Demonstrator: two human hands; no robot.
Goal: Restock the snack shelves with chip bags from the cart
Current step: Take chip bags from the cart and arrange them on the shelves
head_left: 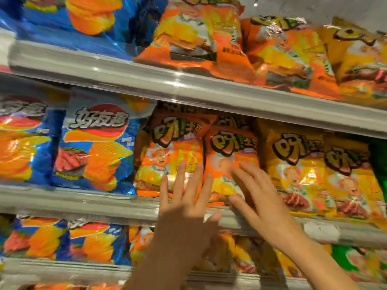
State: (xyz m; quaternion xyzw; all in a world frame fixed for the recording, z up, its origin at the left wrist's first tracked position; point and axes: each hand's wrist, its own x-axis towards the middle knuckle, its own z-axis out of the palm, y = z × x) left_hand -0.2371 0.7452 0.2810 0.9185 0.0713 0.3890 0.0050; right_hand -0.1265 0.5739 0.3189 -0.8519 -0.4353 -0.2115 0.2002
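Observation:
Two orange chip bags stand side by side on the middle shelf (88,204). My left hand (184,208) has straight, spread fingers laid against the lower front of the left orange bag (167,155). My right hand (261,197) lies flat with straight fingers on the lower front of the right orange bag (232,151). Neither hand holds anything. The cart is out of view.
Blue chip bags (94,147) fill the middle shelf's left, yellow bags (297,170) its right, and a green bag (380,162) the far right. The upper shelf (146,78) carries blue, orange and yellow bags. The lower shelf (62,266) holds more bags. The picture is blurred.

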